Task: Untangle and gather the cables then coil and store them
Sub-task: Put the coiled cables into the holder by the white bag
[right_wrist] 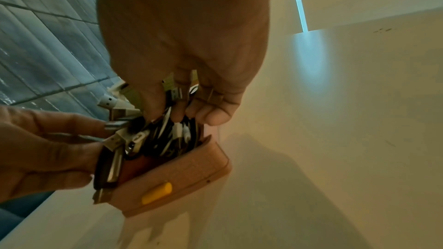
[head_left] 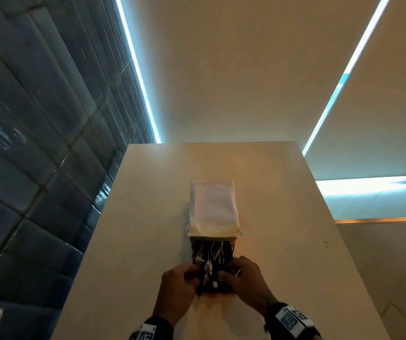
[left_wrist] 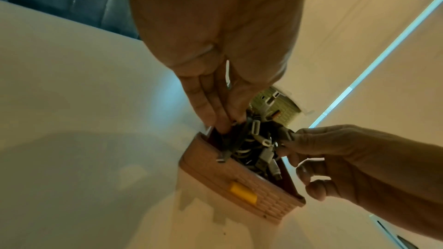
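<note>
A small pink brick-patterned box (head_left: 218, 289) with a yellow latch (left_wrist: 242, 194) sits open near the table's front edge. It is stuffed with tangled black and white cables (head_left: 211, 257) whose USB plugs stick out. My left hand (head_left: 192, 276) reaches in from the left, and its fingertips (left_wrist: 224, 123) pinch a black cable at the box's rim. From the right, my right hand (head_left: 229, 271) digs its curled fingers (right_wrist: 178, 115) into the cable bundle (right_wrist: 167, 139). Both hands hide part of the tangle.
A white cloth bag (head_left: 213, 207) lies just behind the box, over what looks like its greenish lid (left_wrist: 279, 108). The pale table (head_left: 283, 241) drops off at the left beside dark blue wall panels (head_left: 25, 168).
</note>
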{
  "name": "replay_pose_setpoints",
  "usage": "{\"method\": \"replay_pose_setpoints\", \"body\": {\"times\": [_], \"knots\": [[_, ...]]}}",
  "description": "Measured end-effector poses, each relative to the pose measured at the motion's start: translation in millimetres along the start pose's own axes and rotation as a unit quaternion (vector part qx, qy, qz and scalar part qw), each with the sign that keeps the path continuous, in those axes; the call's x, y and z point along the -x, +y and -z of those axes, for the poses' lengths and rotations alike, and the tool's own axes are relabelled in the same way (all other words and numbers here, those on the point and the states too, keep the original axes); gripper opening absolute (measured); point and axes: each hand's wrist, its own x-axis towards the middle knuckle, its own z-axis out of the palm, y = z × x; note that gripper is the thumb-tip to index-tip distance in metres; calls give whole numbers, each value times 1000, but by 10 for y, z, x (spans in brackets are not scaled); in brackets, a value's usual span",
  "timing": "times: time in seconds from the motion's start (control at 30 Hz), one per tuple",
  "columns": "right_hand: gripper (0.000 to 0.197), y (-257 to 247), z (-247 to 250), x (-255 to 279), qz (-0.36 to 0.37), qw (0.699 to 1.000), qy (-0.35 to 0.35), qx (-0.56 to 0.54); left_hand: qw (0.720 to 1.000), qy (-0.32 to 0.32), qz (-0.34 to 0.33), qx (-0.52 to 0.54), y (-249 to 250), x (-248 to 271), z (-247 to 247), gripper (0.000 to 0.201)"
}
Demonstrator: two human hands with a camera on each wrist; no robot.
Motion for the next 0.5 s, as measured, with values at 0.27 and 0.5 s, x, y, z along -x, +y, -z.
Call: {"method": "replay_pose_setpoints", "body": {"times": [0.27,0.5], "knots": [[16,44,-13,-72,3,1000,-6,26,997,-56,11,-56,36,-27,54,32],[26,124,-12,72,54,993,-29,100,998,8,0,-62,13,-79,-127,28]]}}
